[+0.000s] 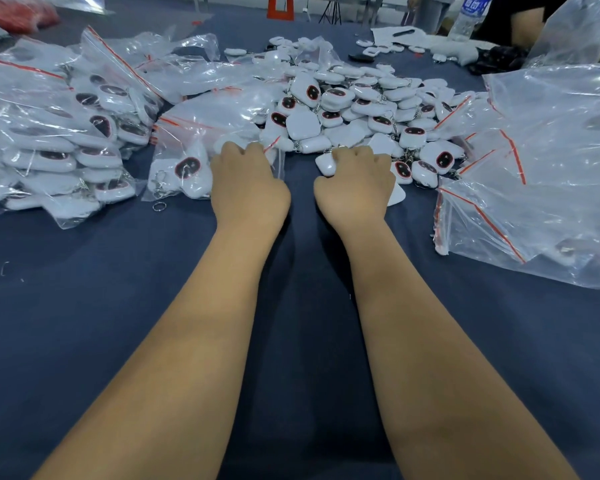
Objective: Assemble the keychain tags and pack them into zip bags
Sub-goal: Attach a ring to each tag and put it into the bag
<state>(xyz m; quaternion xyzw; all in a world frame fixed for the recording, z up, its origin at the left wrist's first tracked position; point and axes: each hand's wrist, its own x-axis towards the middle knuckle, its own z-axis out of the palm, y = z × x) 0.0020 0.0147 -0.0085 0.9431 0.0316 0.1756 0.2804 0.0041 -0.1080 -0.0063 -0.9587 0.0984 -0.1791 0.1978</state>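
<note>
A heap of loose white keychain tags (354, 109) with dark faces lies at the middle back of the blue table (84, 306). My left hand (246, 181) has its fingers curled on the edge of a clear zip bag (201, 147) that holds a tag. My right hand (357, 185) grips a white tag (326, 165) at the front of the heap; another white tag (397, 197) shows under its outer edge. A loose metal key ring (159, 206) lies left of my left hand.
Filled zip bags (49, 140) are piled at the left. Empty zip bags with red seals (534, 174) are stacked at the right. At the far right another person's arm (527, 26) and a water bottle (468, 15) show beside more tags.
</note>
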